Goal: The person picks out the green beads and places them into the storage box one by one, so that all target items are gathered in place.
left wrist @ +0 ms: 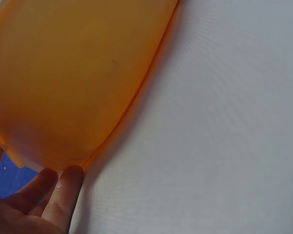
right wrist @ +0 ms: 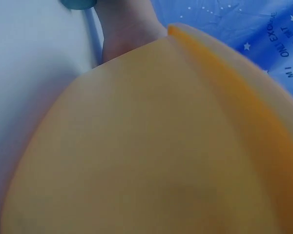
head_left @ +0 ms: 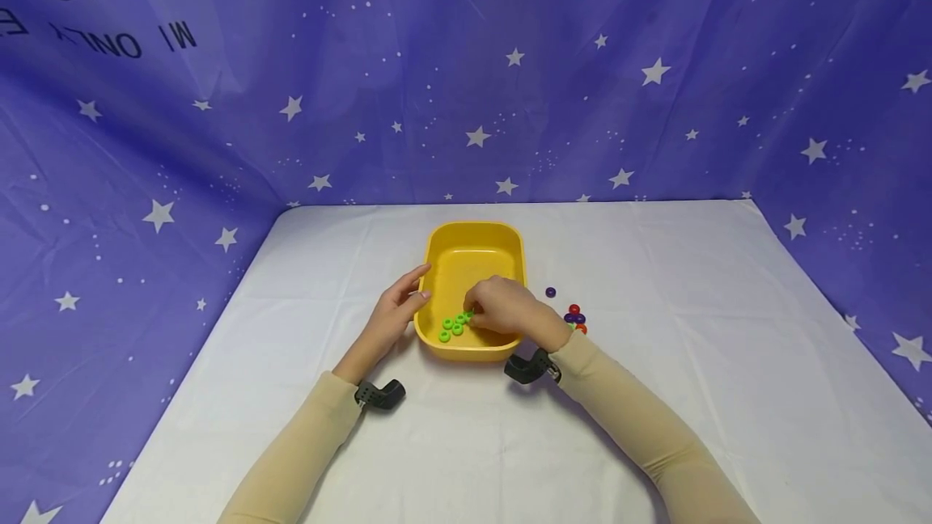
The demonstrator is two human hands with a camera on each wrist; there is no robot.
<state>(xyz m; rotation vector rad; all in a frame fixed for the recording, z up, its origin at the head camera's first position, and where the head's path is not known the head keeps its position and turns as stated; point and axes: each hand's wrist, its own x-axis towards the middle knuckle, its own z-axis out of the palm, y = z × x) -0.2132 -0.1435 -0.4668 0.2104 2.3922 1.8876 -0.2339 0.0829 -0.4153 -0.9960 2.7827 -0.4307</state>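
Note:
A yellow plastic bin (head_left: 466,350) stands on the white table, with several green ring-shaped beads (head_left: 457,329) grouped near its front left corner. My left hand (head_left: 396,310) rests against the bin's left side, its finger and thumb tips at the rim. In the left wrist view, fingers (left wrist: 63,200) of that hand touch the outer wall. My right hand (head_left: 502,304) reaches over the right rim into the bin, its fingers curled down at a green bead (head_left: 469,315) that is partly hidden. The bin wall (right wrist: 136,136) hides these fingertips in the right wrist view.
Right of the bin lies a small cluster of red, purple and green beads (head_left: 574,319), partly behind my right wrist. A single purple bead (head_left: 550,292) lies apart from it. A purple star-patterned cloth (head_left: 476,103) hangs behind and beside the table (head_left: 728,362).

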